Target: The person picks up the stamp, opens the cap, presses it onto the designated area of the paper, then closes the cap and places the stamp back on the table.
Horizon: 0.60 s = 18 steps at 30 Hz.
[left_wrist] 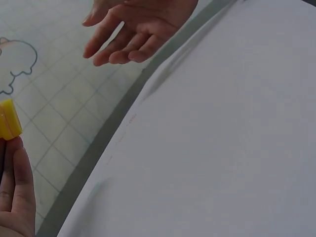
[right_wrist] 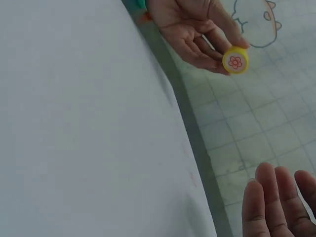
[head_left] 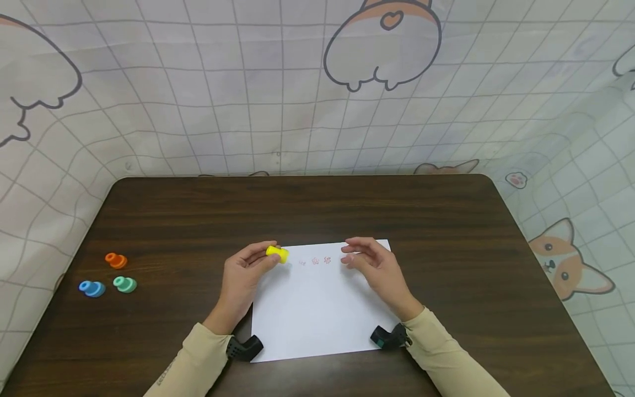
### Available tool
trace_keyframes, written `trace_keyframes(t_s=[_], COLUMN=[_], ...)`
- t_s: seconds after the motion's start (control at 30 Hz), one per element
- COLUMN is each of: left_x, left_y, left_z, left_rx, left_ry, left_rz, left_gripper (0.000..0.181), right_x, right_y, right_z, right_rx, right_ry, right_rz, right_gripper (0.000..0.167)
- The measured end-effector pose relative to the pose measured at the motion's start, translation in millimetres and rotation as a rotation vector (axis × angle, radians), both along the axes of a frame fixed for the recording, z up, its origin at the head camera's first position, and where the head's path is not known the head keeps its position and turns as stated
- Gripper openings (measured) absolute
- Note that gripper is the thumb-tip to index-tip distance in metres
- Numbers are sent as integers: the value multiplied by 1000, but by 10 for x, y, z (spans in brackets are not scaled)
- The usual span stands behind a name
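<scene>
Between the thumb and fingers of my left hand (head_left: pixel 244 278) is a small yellow stamp (head_left: pixel 276 254), held above the upper left corner of a white paper (head_left: pixel 317 314). The right wrist view shows the stamp's round face (right_wrist: pixel 235 62) with a red flower on it. Three small reddish prints (head_left: pixel 315 261) lie in a row near the paper's top edge. My right hand (head_left: pixel 379 270) hovers over the paper's upper right part, fingers loosely bent and holding nothing; the left wrist view shows its palm (left_wrist: pixel 153 17).
At the left of the dark wooden table (head_left: pixel 297 209) stand an orange stamp (head_left: pixel 116 260), a blue stamp (head_left: pixel 92 288) and a green stamp (head_left: pixel 125 284). A patterned white cloth (head_left: pixel 278 132) hangs behind the table.
</scene>
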<state>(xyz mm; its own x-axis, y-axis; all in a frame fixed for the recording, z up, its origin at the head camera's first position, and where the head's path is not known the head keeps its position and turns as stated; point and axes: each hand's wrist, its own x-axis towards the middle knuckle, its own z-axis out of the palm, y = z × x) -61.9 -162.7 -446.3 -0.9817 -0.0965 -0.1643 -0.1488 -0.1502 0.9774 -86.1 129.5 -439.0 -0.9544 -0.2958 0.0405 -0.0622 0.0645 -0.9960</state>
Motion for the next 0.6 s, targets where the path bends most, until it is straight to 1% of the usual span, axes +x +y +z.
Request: trace_keyframes(t_s=[0.13, 0.33, 0.43, 0.6], left_x=[38, 102, 125, 156], left_y=[83, 172, 202, 258], left_z=[-4, -40, -70, -85], left_rx=[19, 15, 22, 29], left_ry=[0, -12, -33, -53], left_rz=[-9, -32, -41, -74], left_gripper=[41, 41, 41, 40], right_x=[41, 117, 144, 179], right_y=[-51, -115, -138, -174], right_z=[-31, -55, -53, -50], right_rx=[-31, -85, -111, -88], right_ry=[-54, -84, -101, -108], right_rz=[4, 45, 51, 43], right_gripper=[38, 41, 43, 41])
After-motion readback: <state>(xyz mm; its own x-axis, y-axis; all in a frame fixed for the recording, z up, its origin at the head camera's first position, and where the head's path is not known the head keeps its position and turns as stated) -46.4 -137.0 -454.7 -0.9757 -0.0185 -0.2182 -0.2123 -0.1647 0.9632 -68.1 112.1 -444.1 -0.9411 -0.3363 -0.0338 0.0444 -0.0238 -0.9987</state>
